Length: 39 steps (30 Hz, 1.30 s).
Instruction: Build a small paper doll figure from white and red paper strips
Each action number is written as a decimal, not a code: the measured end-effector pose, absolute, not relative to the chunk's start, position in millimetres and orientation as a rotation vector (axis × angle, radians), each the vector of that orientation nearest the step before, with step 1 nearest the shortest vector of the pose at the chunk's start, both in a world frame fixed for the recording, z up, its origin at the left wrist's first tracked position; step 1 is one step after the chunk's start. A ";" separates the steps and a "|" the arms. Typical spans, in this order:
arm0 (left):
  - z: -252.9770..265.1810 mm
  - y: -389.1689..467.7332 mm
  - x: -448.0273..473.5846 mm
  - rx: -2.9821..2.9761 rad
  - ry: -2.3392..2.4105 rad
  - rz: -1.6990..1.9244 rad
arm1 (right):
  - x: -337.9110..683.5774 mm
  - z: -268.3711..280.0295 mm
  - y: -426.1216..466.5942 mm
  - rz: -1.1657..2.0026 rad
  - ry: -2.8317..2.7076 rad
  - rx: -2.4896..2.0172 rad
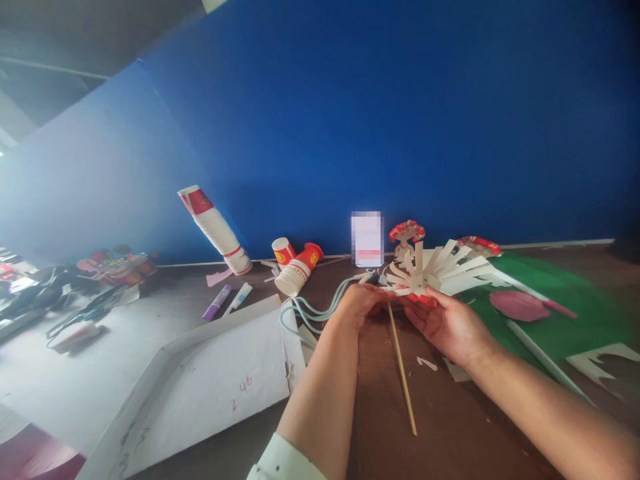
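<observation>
A paper cup cut into white strips point(419, 285) is fanned out like a flower between my hands, with bits of its red print showing below. My left hand point(366, 301) is closed, its fingertips pinching a strip at the cup's left side. My right hand point(453, 328) grips the cup from the right and below, thumb near its centre. A thin wooden stick point(403, 373) runs down towards me from beside my left fingertips. Whether that hand also holds the stick, I cannot tell.
Behind lie red-and-white paper cups point(295, 270) and a leaning cup stack point(215, 227). A white box lid point(220, 380), glue sticks point(217, 302) and a pale cable point(320, 313) are on the left. Green paper point(565, 300) with a pink piece point(519, 305) lies right.
</observation>
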<state>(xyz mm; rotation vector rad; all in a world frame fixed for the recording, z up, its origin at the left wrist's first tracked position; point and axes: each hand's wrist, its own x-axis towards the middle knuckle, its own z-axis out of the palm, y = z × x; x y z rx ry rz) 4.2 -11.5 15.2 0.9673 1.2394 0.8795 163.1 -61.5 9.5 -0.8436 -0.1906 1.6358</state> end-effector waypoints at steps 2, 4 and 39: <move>16.8 -12.6 4.0 1.013 1.224 0.857 | 163.0 10.1 -61.9 1.632 -0.184 -0.851; 18.3 -13.3 3.9 1.040 1.233 0.838 | 163.0 9.9 -61.8 1.634 -0.185 -0.857; 34.1 -21.1 6.6 0.828 1.132 0.756 | 167.3 7.6 -60.6 1.657 -0.221 -0.820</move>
